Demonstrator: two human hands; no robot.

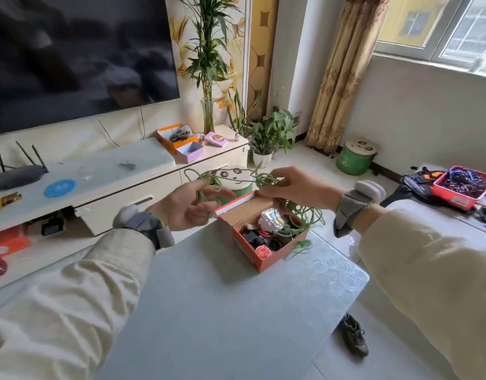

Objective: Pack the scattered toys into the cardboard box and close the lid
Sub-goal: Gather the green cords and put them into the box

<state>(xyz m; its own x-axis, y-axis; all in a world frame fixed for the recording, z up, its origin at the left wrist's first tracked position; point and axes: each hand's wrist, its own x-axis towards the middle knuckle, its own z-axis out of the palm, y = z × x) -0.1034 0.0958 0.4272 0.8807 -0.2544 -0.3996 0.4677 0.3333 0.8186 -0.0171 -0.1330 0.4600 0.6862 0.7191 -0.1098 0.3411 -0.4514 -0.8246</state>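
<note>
Holding green cord point(263, 179) between both: pinched by left grip point(187, 207), bunched inside right grip point(296, 187). Trailing down under right grip into open box point(250, 252), among toys point(266, 231). Seems light, limp, easy to tangle; better to take at the bunch and coil. Below grips, glossy pale worktop point(222, 311); beyond, TV cabinet point(121, 187), plants point(272, 133).

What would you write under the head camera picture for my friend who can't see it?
The left hand and right hand hold a tangled green cord above an open cardboard box of small toys on a pale table. The cord trails into the box and over its near edge.
</note>
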